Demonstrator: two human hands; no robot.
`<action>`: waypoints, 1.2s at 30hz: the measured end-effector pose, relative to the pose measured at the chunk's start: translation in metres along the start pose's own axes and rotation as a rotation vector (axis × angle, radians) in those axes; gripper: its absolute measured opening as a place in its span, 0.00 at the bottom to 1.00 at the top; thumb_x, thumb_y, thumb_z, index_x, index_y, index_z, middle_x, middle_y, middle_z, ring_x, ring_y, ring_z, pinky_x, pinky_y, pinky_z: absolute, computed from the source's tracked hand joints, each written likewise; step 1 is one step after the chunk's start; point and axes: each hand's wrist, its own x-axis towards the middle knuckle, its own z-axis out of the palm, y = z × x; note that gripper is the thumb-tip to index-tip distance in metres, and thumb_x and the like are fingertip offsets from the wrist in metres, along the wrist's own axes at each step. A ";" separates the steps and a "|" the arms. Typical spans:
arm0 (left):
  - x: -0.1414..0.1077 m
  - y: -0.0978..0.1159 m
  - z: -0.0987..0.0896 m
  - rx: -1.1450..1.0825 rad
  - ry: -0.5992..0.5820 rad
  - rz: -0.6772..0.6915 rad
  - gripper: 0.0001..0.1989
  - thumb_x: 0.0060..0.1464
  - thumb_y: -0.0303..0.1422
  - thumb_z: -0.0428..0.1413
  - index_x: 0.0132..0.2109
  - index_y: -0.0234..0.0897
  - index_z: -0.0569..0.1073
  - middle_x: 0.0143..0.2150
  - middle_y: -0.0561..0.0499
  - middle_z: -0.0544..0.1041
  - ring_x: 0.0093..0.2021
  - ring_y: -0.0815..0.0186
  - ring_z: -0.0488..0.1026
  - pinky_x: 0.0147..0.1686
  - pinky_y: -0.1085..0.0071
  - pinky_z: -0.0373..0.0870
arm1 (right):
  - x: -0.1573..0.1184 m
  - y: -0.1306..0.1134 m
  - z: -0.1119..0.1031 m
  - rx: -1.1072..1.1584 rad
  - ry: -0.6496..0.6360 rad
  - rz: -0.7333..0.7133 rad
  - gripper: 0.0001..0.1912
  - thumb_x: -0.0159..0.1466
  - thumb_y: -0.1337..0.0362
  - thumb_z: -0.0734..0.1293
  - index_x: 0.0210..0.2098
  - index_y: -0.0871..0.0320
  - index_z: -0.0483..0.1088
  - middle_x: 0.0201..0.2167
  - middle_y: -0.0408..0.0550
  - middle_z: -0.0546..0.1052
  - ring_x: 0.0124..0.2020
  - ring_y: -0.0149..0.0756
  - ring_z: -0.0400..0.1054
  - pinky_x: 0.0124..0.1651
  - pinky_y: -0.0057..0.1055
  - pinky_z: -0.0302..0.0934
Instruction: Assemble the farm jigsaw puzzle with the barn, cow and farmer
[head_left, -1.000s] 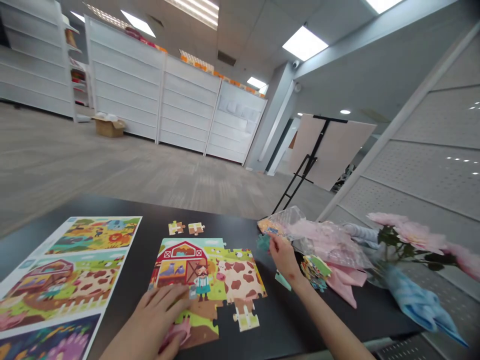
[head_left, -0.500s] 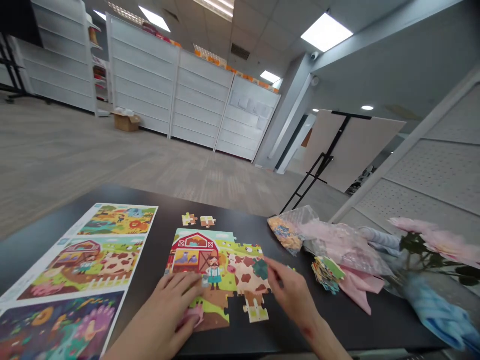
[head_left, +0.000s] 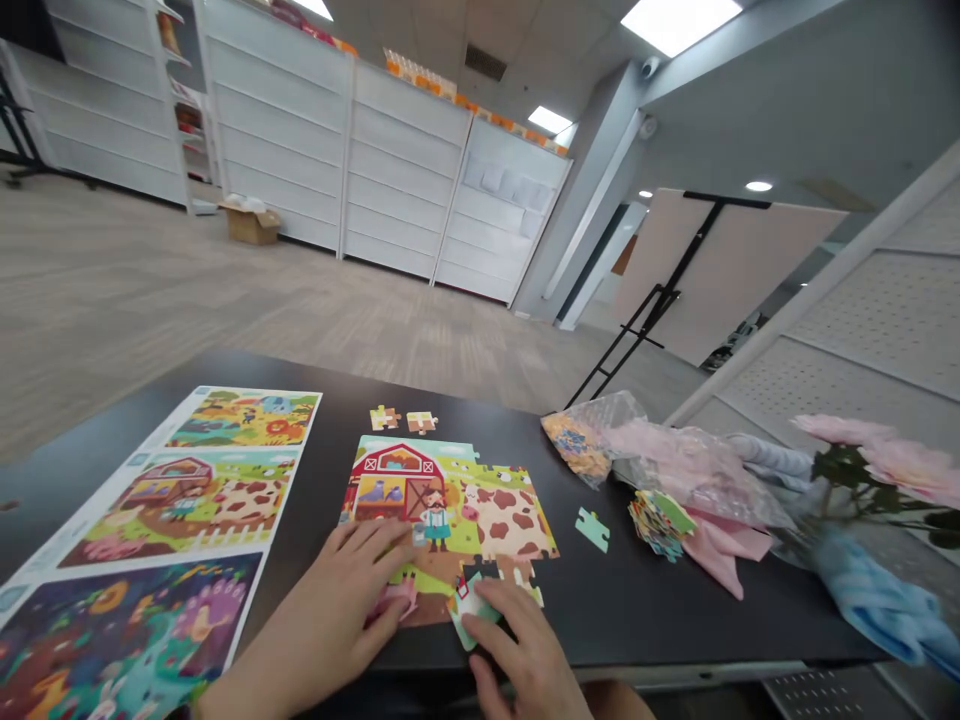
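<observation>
Farm jigsaw puzzle (head_left: 450, 500) lies half built on a black table (head_left: 615, 610). Left hand (head_left: 322, 610) rests flat on it, fingers loose. Right hand (head_left: 517, 650) pinches a green piece (head_left: 471, 612) at the puzzle's bottom edge (another green piece (head_left: 592, 530) lies off to the side).

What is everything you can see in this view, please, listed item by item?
Table: one, black, foreground.
Picture sheet: one, multicoloured, left on table.
Part-built farm jigsaw: one, multicoloured, table centre.
Loose pieces: two, tan-yellow, beyond jigsaw.
Green piece: one, pale green, right of jigsaw.
Piece stack: one, multicoloured, further right.
Plastic bag: one, clear, holding pieces, far table edge.
Cloths: two, pink and blue, right.
Flowers: one bunch, pink, right.
Cardboard box: one, brown, floor.
Shelving: several units, white, far wall.
Left hand: on jigsaw.
Right hand: holding pale piece at jigsaw's near edge.
</observation>
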 end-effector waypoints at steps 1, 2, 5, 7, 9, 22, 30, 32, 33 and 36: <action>0.000 0.000 0.000 0.002 -0.003 0.001 0.18 0.67 0.35 0.52 0.62 0.50 0.70 0.65 0.51 0.73 0.64 0.52 0.68 0.63 0.50 0.60 | -0.005 0.000 0.002 0.005 0.003 0.004 0.23 0.58 0.76 0.64 0.52 0.54 0.70 0.52 0.56 0.77 0.52 0.46 0.73 0.54 0.40 0.71; 0.000 0.000 0.000 0.003 0.000 0.005 0.18 0.67 0.35 0.52 0.62 0.51 0.70 0.64 0.51 0.73 0.64 0.52 0.68 0.62 0.50 0.60 | -0.011 0.000 0.004 0.013 0.005 0.011 0.24 0.58 0.76 0.64 0.52 0.53 0.70 0.50 0.54 0.77 0.50 0.45 0.73 0.52 0.39 0.71; -0.001 -0.003 0.003 0.009 0.020 0.021 0.18 0.68 0.36 0.52 0.62 0.53 0.70 0.64 0.53 0.73 0.64 0.52 0.68 0.62 0.52 0.61 | -0.024 0.000 0.012 0.019 0.016 0.085 0.21 0.60 0.76 0.65 0.50 0.52 0.71 0.46 0.53 0.77 0.45 0.43 0.74 0.48 0.37 0.72; -0.001 -0.005 0.006 0.018 0.038 0.028 0.19 0.67 0.36 0.53 0.63 0.54 0.69 0.64 0.53 0.73 0.63 0.52 0.68 0.61 0.52 0.61 | -0.027 0.000 0.012 0.034 0.019 0.157 0.19 0.59 0.74 0.67 0.49 0.53 0.72 0.47 0.54 0.77 0.45 0.44 0.74 0.47 0.37 0.72; -0.001 -0.006 0.009 0.032 0.047 0.038 0.21 0.67 0.37 0.53 0.65 0.54 0.68 0.65 0.53 0.73 0.63 0.52 0.69 0.61 0.52 0.62 | -0.024 0.000 0.007 0.053 -0.004 0.221 0.20 0.57 0.71 0.70 0.49 0.53 0.72 0.52 0.56 0.76 0.51 0.48 0.73 0.51 0.40 0.70; -0.001 -0.008 0.010 0.055 0.044 0.027 0.21 0.68 0.37 0.53 0.66 0.54 0.67 0.65 0.53 0.73 0.64 0.52 0.69 0.61 0.51 0.64 | -0.010 0.008 -0.004 0.222 -0.079 0.149 0.18 0.57 0.66 0.73 0.47 0.52 0.73 0.50 0.49 0.81 0.51 0.45 0.74 0.55 0.37 0.68; -0.001 -0.002 0.002 0.021 0.007 0.005 0.20 0.67 0.36 0.53 0.64 0.53 0.69 0.65 0.53 0.72 0.65 0.53 0.67 0.63 0.50 0.63 | -0.036 0.069 -0.047 0.059 0.003 0.403 0.17 0.70 0.62 0.64 0.57 0.49 0.73 0.59 0.54 0.75 0.60 0.46 0.71 0.61 0.41 0.69; 0.000 -0.003 0.002 0.015 0.009 0.005 0.20 0.67 0.36 0.53 0.64 0.54 0.69 0.65 0.53 0.73 0.65 0.53 0.68 0.63 0.50 0.63 | -0.052 0.091 -0.060 0.025 -0.050 0.428 0.16 0.71 0.62 0.62 0.54 0.48 0.75 0.58 0.53 0.76 0.62 0.47 0.69 0.63 0.46 0.67; 0.000 -0.003 0.003 0.014 0.009 0.006 0.20 0.66 0.36 0.53 0.64 0.54 0.69 0.65 0.53 0.73 0.65 0.53 0.68 0.63 0.50 0.62 | -0.060 0.099 -0.064 0.020 -0.068 0.432 0.16 0.71 0.62 0.60 0.53 0.48 0.76 0.57 0.52 0.77 0.62 0.47 0.69 0.63 0.48 0.67; 0.001 -0.004 0.004 0.015 -0.001 0.000 0.20 0.66 0.36 0.53 0.64 0.52 0.69 0.65 0.51 0.73 0.65 0.53 0.68 0.63 0.51 0.63 | -0.078 0.105 -0.064 0.008 -0.066 0.478 0.18 0.71 0.62 0.58 0.52 0.49 0.76 0.61 0.52 0.74 0.62 0.47 0.69 0.62 0.48 0.67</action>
